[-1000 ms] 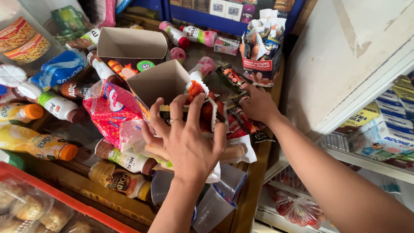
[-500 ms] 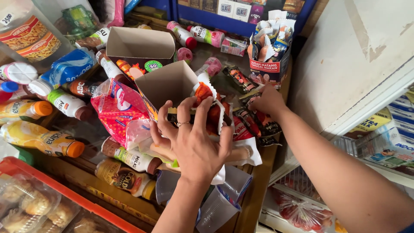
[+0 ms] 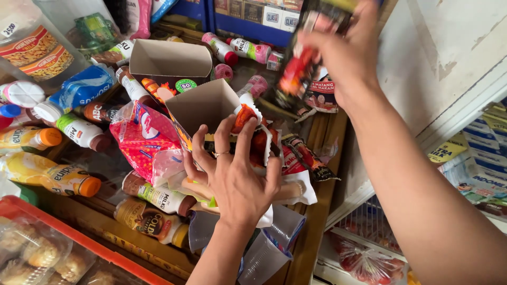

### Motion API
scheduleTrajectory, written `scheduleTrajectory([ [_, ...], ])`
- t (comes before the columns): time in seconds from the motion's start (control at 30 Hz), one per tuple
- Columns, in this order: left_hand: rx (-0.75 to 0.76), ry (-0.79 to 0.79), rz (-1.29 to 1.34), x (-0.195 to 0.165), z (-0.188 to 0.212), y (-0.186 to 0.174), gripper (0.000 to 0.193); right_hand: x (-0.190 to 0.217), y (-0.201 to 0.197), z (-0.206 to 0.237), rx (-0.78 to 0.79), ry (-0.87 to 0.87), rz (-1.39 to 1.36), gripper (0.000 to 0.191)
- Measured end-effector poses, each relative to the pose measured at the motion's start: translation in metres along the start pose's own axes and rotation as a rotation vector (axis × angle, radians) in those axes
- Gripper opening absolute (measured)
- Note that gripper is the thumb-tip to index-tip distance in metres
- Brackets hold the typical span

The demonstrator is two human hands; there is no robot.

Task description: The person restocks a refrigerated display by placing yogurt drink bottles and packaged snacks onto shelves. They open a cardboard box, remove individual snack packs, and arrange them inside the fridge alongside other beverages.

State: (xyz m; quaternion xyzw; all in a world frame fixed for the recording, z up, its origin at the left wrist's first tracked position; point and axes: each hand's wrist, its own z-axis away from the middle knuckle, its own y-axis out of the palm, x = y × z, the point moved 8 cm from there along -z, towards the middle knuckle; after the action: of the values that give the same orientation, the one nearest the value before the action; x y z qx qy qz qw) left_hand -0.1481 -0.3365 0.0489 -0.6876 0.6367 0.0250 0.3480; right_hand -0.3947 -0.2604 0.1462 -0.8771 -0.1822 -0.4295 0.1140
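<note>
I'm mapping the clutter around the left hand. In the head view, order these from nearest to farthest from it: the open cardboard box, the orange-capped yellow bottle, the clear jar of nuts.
1. Open cardboard box: touching the left hand, just above its fingers.
2. Orange-capped yellow bottle: lying far to the left.
3. Clear jar of nuts: top-left corner.

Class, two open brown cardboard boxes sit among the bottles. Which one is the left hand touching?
The nearer cardboard box: the left hand rests against its front edge. The farther cardboard box lies untouched behind it.
</note>
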Motion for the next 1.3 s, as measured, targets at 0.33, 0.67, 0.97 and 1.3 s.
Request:
scheduleTrajectory([
  [0.33, -0.086, -0.022, 0.112, 0.006, 0.007, -0.007, 0.114, 0.055, 0.089, 0.058, 0.197, -0.358, -0.051, 0.05],
  [0.67, -0.131, 0.042, 0.13, 0.012, -0.001, -0.019, 0.119, 0.028, 0.14, 0.091, 0.758, -0.266, 0.236, 0.033],
  [0.97, -0.006, -0.062, 0.056, 0.023, -0.009, -0.015, 0.104, 0.013, 0.143, 0.092, 0.983, -0.245, 0.439, 0.022],
  [1.3, 0.006, -0.081, 0.025, 0.027, -0.011, -0.005, 0.083, -0.068, 0.075, 0.011, 0.35, -0.089, 0.121, 0.017],
])
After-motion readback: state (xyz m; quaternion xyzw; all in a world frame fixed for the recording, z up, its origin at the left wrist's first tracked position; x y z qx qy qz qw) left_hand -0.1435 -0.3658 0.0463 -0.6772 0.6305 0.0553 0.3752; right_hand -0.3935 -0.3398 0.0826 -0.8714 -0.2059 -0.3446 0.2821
